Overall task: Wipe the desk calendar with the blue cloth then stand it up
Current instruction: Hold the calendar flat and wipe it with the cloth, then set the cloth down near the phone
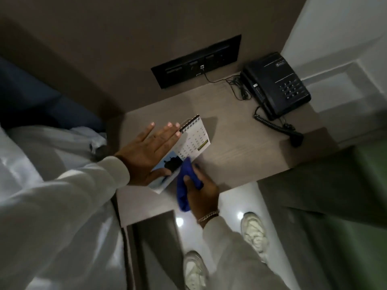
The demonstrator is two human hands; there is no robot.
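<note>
The desk calendar point(193, 141) lies flat on the wooden bedside table point(247, 147), its black spiral binding at the far end and a picture page toward me. My left hand point(150, 151) rests flat on its left half with fingers spread, pinning it down. My right hand point(201, 193) grips the bunched blue cloth point(185, 185), whose upper tip touches the calendar's near right edge.
A black telephone point(276, 84) with a coiled cord stands at the table's far right corner. A dark socket panel point(196, 61) is set in the wall behind. A bed with white linen point(41, 174) borders the left. My white shoes point(253, 231) stand on the glossy floor.
</note>
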